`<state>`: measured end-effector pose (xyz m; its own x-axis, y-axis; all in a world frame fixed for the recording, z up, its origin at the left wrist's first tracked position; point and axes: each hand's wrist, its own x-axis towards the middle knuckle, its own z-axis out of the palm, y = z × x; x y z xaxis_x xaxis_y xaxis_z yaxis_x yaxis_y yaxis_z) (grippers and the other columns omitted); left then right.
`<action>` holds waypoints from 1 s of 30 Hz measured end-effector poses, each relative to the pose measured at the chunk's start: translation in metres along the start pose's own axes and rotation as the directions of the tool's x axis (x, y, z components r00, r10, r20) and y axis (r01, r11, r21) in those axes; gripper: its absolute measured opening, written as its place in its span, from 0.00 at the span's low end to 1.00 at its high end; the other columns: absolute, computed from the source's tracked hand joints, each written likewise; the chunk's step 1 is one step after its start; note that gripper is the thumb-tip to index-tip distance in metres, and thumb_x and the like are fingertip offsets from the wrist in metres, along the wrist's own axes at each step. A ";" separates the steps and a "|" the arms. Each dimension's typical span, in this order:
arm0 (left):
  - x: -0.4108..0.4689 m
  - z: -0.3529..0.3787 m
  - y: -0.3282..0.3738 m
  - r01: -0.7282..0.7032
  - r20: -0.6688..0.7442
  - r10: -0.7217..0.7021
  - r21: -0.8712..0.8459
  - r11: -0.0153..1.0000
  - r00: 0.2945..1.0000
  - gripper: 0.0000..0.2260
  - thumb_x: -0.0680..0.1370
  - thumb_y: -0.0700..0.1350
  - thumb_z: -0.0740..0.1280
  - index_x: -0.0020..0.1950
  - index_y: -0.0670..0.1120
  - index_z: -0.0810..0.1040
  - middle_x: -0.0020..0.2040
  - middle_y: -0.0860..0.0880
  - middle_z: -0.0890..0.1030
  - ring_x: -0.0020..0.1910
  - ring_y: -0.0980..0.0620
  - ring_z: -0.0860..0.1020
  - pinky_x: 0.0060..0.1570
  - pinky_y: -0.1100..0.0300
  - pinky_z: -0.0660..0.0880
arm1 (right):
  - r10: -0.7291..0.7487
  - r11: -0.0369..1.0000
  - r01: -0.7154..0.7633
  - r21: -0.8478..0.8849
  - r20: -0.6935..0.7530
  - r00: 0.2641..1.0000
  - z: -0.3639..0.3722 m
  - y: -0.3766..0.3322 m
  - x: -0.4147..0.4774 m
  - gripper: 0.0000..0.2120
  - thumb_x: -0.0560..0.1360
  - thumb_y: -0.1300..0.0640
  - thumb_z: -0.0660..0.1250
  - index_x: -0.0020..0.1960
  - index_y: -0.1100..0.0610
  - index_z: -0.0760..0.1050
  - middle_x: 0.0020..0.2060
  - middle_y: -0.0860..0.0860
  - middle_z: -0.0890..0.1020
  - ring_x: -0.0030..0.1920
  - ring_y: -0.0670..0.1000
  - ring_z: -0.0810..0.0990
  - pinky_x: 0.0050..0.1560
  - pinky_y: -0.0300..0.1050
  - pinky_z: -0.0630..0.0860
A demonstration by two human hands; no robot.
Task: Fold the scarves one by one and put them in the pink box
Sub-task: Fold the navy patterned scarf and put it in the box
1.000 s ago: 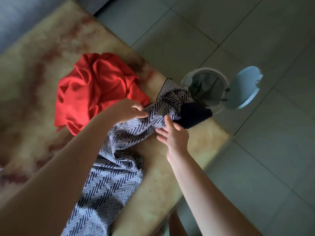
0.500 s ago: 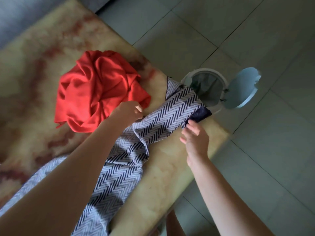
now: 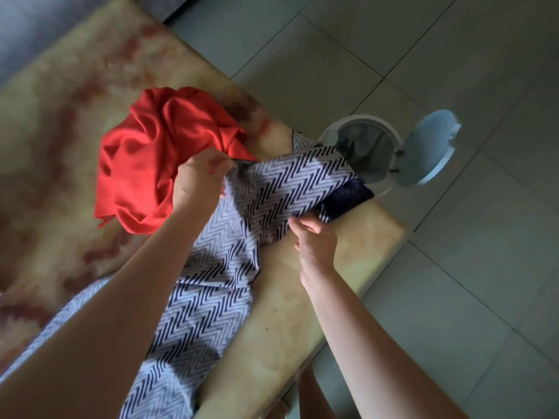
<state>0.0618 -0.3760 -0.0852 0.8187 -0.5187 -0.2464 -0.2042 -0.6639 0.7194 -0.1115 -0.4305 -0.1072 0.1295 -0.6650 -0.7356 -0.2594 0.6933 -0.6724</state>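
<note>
Left hand pinching the zigzag scarf at its far edge, right hand gripping the near edge (fingertips tucked under cloth), scarf trailing down the marbled table, tail cut off below, red scarf crumpled beside, partly behind the left hand.

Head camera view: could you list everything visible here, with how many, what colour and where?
table: one, cream with reddish marbling, left and centre
zigzag scarf: one, navy and white, draped along the table's right part, dark navy end near its corner
red scarf: one, red, crumpled on the table, left of the zigzag scarf
floor: grey tiles, right side
bin: one, white, on the floor beyond the table corner; pale blue lid open
left hand: one, fingers gripping the zigzag scarf's far edge
right hand: one, fingers pinching its near edge
</note>
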 end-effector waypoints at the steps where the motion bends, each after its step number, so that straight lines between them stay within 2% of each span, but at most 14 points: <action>1: 0.001 -0.005 0.004 -0.041 -0.072 0.046 0.074 0.996 0.996 0.04 0.77 0.44 0.66 0.47 0.47 0.80 0.41 0.47 0.79 0.39 0.49 0.77 0.41 0.57 0.74 | -0.022 1.000 0.021 0.015 0.007 1.000 0.001 0.000 -0.001 0.07 0.73 0.61 0.71 0.39 0.54 0.76 0.38 0.48 0.79 0.43 0.47 0.77 0.50 0.44 0.74; 3: 0.008 -0.014 0.012 -0.129 -0.166 0.150 0.131 0.983 0.975 0.08 0.78 0.45 0.64 0.52 0.42 0.79 0.44 0.44 0.81 0.46 0.45 0.77 0.45 0.56 0.69 | -0.079 0.996 0.078 0.030 0.026 0.997 0.003 -0.006 -0.005 0.06 0.73 0.59 0.71 0.39 0.55 0.75 0.38 0.48 0.80 0.42 0.47 0.78 0.52 0.48 0.76; 4: 0.012 -0.016 0.015 -0.141 -0.186 0.158 0.101 0.985 0.970 0.09 0.78 0.44 0.63 0.53 0.40 0.78 0.44 0.44 0.80 0.46 0.46 0.76 0.43 0.58 0.67 | -0.111 0.993 0.109 0.038 0.051 0.992 0.004 -0.011 -0.007 0.06 0.73 0.58 0.71 0.40 0.55 0.75 0.38 0.49 0.80 0.42 0.48 0.79 0.52 0.49 0.78; 8: 0.022 -0.018 0.019 -0.106 -0.225 0.119 0.067 0.992 0.967 0.09 0.79 0.44 0.62 0.54 0.40 0.75 0.41 0.48 0.76 0.41 0.51 0.72 0.38 0.61 0.63 | -0.220 0.967 0.199 0.157 0.129 0.967 0.004 -0.029 -0.007 0.04 0.75 0.60 0.69 0.42 0.58 0.74 0.40 0.52 0.80 0.42 0.49 0.81 0.45 0.49 0.81; 10: 0.024 -0.015 0.014 -0.080 -0.228 0.084 0.027 0.996 0.970 0.09 0.79 0.44 0.62 0.54 0.40 0.75 0.39 0.49 0.75 0.41 0.51 0.72 0.37 0.61 0.64 | -0.179 0.979 0.165 0.120 0.119 0.977 0.005 -0.024 -0.005 0.02 0.76 0.63 0.66 0.48 0.60 0.74 0.44 0.55 0.80 0.41 0.50 0.81 0.42 0.48 0.80; 13: 0.025 -0.013 0.008 -0.029 -0.260 0.030 0.006 1.000 0.965 0.08 0.79 0.42 0.62 0.55 0.40 0.75 0.39 0.50 0.75 0.42 0.51 0.72 0.40 0.59 0.67 | -0.024 0.997 0.035 -0.074 0.136 0.990 0.006 0.011 -0.009 0.09 0.75 0.67 0.65 0.55 0.61 0.74 0.45 0.56 0.80 0.38 0.50 0.79 0.36 0.43 0.77; 15: 0.024 -0.011 0.003 -0.012 -0.240 0.002 -0.043 0.999 0.971 0.09 0.78 0.42 0.63 0.57 0.41 0.75 0.36 0.53 0.75 0.38 0.52 0.72 0.39 0.61 0.66 | -0.021 0.949 0.074 -0.307 0.171 0.985 0.009 0.037 -0.016 0.10 0.73 0.64 0.69 0.54 0.60 0.77 0.44 0.54 0.82 0.41 0.51 0.80 0.42 0.44 0.78; 17: 0.021 -0.008 -0.001 0.012 -0.143 -0.025 -0.096 0.995 0.989 0.13 0.77 0.45 0.66 0.60 0.45 0.72 0.37 0.52 0.76 0.38 0.52 0.73 0.41 0.60 0.69 | -0.043 0.884 0.133 -0.447 0.205 0.978 0.012 0.055 -0.026 0.09 0.71 0.60 0.70 0.51 0.58 0.80 0.42 0.51 0.84 0.44 0.50 0.82 0.48 0.43 0.77; 20: 0.013 -0.007 -0.010 0.044 0.012 -0.044 0.007 0.999 0.999 0.22 0.73 0.49 0.72 0.65 0.48 0.70 0.42 0.49 0.77 0.42 0.51 0.73 0.44 0.59 0.69 | -0.063 0.814 0.166 -0.557 0.200 0.978 0.018 0.062 -0.036 0.06 0.69 0.54 0.71 0.46 0.53 0.81 0.38 0.48 0.84 0.41 0.48 0.82 0.45 0.43 0.77; 22: 0.009 -0.008 -0.019 0.017 0.016 -0.018 0.045 0.999 1.000 0.22 0.72 0.46 0.72 0.64 0.48 0.72 0.39 0.52 0.75 0.40 0.52 0.73 0.44 0.58 0.70 | 0.048 0.858 0.098 -0.505 0.268 0.962 0.026 0.063 -0.043 0.04 0.67 0.53 0.72 0.37 0.52 0.79 0.32 0.48 0.83 0.35 0.49 0.83 0.44 0.48 0.79; 24: 0.008 -0.012 -0.026 -0.006 -0.046 0.005 -0.025 1.000 0.999 0.18 0.73 0.44 0.71 0.62 0.48 0.74 0.37 0.54 0.72 0.36 0.55 0.72 0.43 0.56 0.72 | 0.109 0.887 0.058 -0.458 0.330 0.938 0.032 0.066 -0.050 0.10 0.66 0.54 0.74 0.30 0.53 0.76 0.29 0.49 0.82 0.31 0.49 0.81 0.41 0.48 0.78; 26: 0.009 -0.019 -0.030 -0.034 -0.111 0.026 -0.070 0.997 0.993 0.14 0.75 0.42 0.68 0.60 0.46 0.75 0.40 0.52 0.75 0.38 0.55 0.72 0.45 0.59 0.71 | 0.069 0.902 0.083 -0.423 0.332 0.941 0.035 0.069 -0.057 0.12 0.68 0.56 0.74 0.28 0.54 0.75 0.27 0.50 0.79 0.30 0.47 0.77 0.37 0.43 0.73; 28: 0.012 -0.027 -0.029 -0.078 -0.146 0.072 -0.042 0.996 0.987 0.10 0.76 0.40 0.66 0.56 0.45 0.78 0.44 0.51 0.76 0.42 0.55 0.73 0.44 0.65 0.68 | -0.009 0.933 0.108 -0.344 0.276 0.961 0.034 0.069 -0.063 0.10 0.68 0.57 0.74 0.31 0.54 0.75 0.26 0.47 0.78 0.28 0.42 0.74 0.34 0.35 0.69; 30: 0.014 -0.034 -0.028 -0.114 -0.138 0.110 -0.022 0.993 0.984 0.09 0.76 0.38 0.64 0.52 0.45 0.80 0.43 0.52 0.78 0.40 0.60 0.73 0.41 0.72 0.66 | -0.073 0.958 0.130 -0.255 0.220 0.973 0.034 0.067 -0.069 0.08 0.69 0.59 0.73 0.34 0.56 0.75 0.24 0.45 0.75 0.26 0.40 0.71 0.31 0.31 0.66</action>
<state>0.0968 -0.3460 -0.0869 0.8575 -0.5091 -0.0742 -0.2841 -0.5889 0.7566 -0.1057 -0.3282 -0.1042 0.3557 -0.6361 -0.6848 -0.4761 0.5071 -0.7184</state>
